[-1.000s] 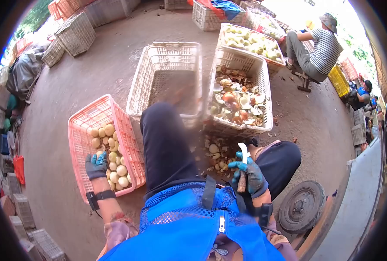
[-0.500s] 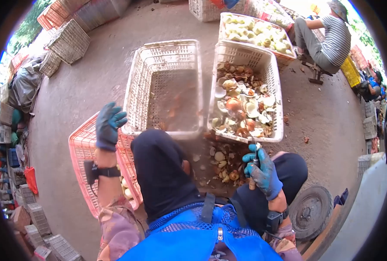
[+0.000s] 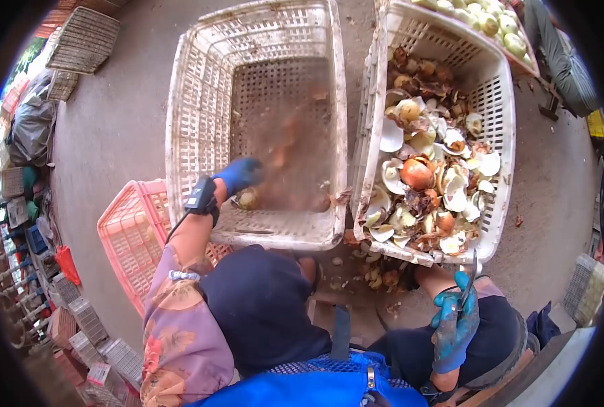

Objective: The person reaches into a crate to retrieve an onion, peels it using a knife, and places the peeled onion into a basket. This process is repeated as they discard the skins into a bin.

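My left hand (image 3: pixel 243 175), in a blue-green glove, reaches down into a white plastic crate (image 3: pixel 339 136). Motion smears its fingers. Just below that hand an onion (image 3: pixel 247 198) lies near the crate's front wall, and blurred brownish shapes show farther along the bottom. My right hand (image 3: pixel 455 325), gloved too, is wrapped round a knife (image 3: pixel 470 281) above my right knee. The blade points up and away from me, close to the near rim of a second white crate (image 3: pixel 503 136). Onion skins and cut pieces (image 3: pixel 444 183) fill much of that crate, with a reddish-brown onion (image 3: pixel 417 174) among them.
A pink crate (image 3: pixel 129 227) stands left of my knee. Peeled onions (image 3: pixel 495 27) fill a crate at the back right, beside a seated person's leg (image 3: pixel 553 57). Scraps (image 3: pixel 376 271) litter the floor between my feet. Stacked crates (image 3: pixel 85 41) stand at the far left.
My left hand has moved from above the pink crate into the left white crate. My right hand keeps the knife. The view has tilted down and closer, so the crates look larger.
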